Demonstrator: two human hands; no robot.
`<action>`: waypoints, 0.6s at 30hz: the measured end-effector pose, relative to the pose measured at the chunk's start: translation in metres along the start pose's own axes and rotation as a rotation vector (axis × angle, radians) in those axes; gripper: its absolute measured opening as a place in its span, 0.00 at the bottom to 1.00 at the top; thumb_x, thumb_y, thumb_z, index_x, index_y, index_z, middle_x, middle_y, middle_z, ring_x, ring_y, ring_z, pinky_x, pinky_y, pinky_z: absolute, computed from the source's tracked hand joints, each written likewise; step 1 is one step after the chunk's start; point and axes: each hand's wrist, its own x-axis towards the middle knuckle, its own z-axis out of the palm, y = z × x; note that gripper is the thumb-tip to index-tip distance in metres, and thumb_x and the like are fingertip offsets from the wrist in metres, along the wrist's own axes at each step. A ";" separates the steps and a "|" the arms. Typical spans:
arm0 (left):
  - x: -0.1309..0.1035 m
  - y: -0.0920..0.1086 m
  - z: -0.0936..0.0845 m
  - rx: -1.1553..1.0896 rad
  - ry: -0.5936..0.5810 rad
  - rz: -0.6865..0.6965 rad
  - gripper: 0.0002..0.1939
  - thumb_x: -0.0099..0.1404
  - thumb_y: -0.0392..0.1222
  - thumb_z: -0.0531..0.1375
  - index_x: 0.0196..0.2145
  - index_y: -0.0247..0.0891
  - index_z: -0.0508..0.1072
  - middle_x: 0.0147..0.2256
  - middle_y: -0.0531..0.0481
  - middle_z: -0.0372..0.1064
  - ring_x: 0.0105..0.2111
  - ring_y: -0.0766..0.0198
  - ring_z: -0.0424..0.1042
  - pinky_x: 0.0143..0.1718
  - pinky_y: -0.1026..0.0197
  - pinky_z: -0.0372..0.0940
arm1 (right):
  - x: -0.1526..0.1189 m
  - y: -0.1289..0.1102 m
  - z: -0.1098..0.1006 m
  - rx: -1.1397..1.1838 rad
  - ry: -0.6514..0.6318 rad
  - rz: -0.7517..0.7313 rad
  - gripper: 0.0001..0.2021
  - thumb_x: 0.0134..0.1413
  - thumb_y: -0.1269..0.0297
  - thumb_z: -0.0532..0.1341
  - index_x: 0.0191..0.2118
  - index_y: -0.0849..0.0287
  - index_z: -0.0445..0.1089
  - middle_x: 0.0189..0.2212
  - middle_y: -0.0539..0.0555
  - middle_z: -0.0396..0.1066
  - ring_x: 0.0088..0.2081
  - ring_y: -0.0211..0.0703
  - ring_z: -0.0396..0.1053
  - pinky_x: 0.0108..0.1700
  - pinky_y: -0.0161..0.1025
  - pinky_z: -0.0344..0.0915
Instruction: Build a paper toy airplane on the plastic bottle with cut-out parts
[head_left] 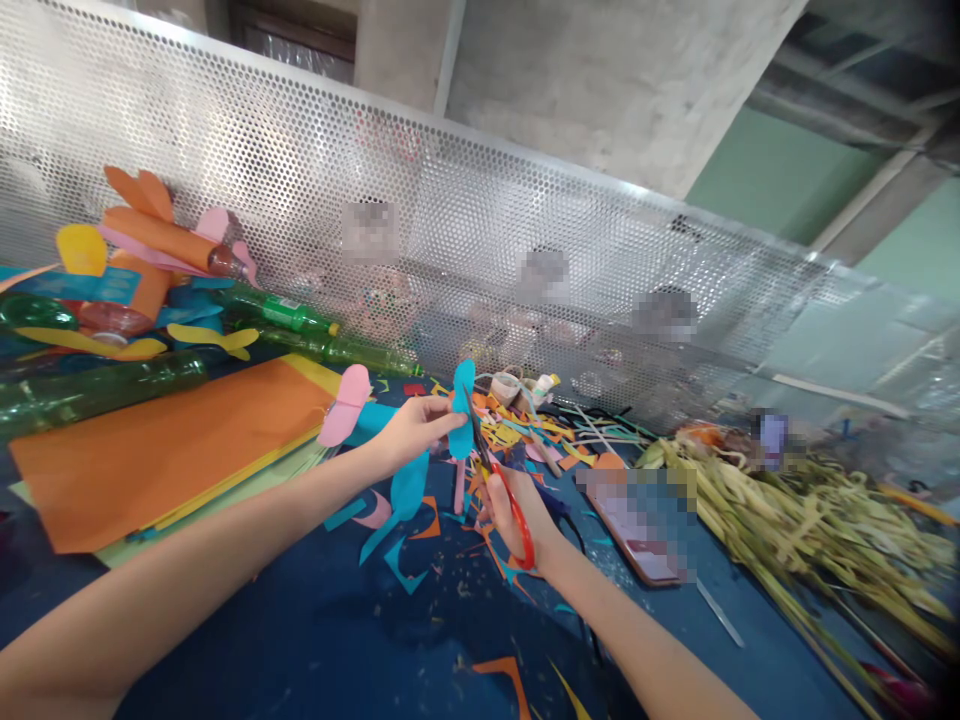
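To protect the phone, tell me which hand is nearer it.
Right: the right hand is left of the phone, apart from it; the left hand is farther left.

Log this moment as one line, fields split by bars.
left hand: holds blue paper | right hand: holds scissors | blades: at paper's edge | phone: on table

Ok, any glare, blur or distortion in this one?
Head view: glare on the perforated panel, strongest at upper left; softness toward the edges, as in the pale stalks at right; apparent wide-angle stretch; pixelation over part of the phone; the red-handled scissors fairly clear.
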 end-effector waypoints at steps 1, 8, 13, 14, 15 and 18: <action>0.000 0.000 -0.001 0.004 -0.002 -0.002 0.13 0.57 0.48 0.60 0.25 0.33 0.72 0.20 0.54 0.65 0.21 0.69 0.62 0.25 0.65 0.58 | 0.000 -0.001 0.000 -0.018 -0.009 0.002 0.30 0.57 0.39 0.40 0.20 0.58 0.61 0.16 0.50 0.60 0.18 0.37 0.60 0.22 0.35 0.62; 0.002 0.000 -0.005 0.059 0.033 0.009 0.13 0.57 0.46 0.61 0.25 0.32 0.72 0.22 0.54 0.66 0.23 0.70 0.64 0.27 0.66 0.59 | 0.002 -0.005 -0.002 -0.073 -0.038 -0.011 0.30 0.59 0.41 0.38 0.21 0.58 0.61 0.16 0.50 0.60 0.17 0.37 0.62 0.23 0.35 0.62; 0.003 0.000 -0.005 0.070 0.040 0.034 0.14 0.58 0.49 0.60 0.26 0.34 0.70 0.22 0.56 0.65 0.22 0.70 0.63 0.25 0.66 0.59 | 0.001 -0.005 -0.002 -0.068 -0.045 0.001 0.31 0.59 0.41 0.37 0.21 0.58 0.62 0.15 0.50 0.59 0.18 0.38 0.64 0.23 0.36 0.63; 0.003 -0.001 -0.005 0.069 0.037 0.037 0.14 0.58 0.49 0.59 0.26 0.34 0.70 0.21 0.55 0.64 0.22 0.70 0.63 0.25 0.66 0.59 | 0.001 -0.005 -0.001 -0.060 -0.041 0.004 0.31 0.59 0.41 0.37 0.21 0.58 0.62 0.15 0.50 0.60 0.17 0.38 0.64 0.23 0.36 0.63; 0.003 -0.001 -0.005 0.068 0.033 0.040 0.14 0.58 0.49 0.59 0.26 0.34 0.70 0.21 0.55 0.65 0.22 0.70 0.63 0.25 0.66 0.60 | 0.000 -0.004 -0.001 -0.053 -0.032 0.006 0.31 0.58 0.40 0.38 0.21 0.58 0.62 0.15 0.50 0.59 0.17 0.38 0.63 0.22 0.35 0.62; 0.003 -0.002 -0.004 0.058 0.028 0.043 0.15 0.58 0.50 0.59 0.25 0.34 0.69 0.22 0.54 0.65 0.22 0.69 0.64 0.26 0.66 0.61 | 0.000 0.000 0.000 -0.035 -0.017 0.008 0.30 0.58 0.40 0.39 0.21 0.57 0.61 0.16 0.50 0.59 0.18 0.38 0.62 0.22 0.35 0.62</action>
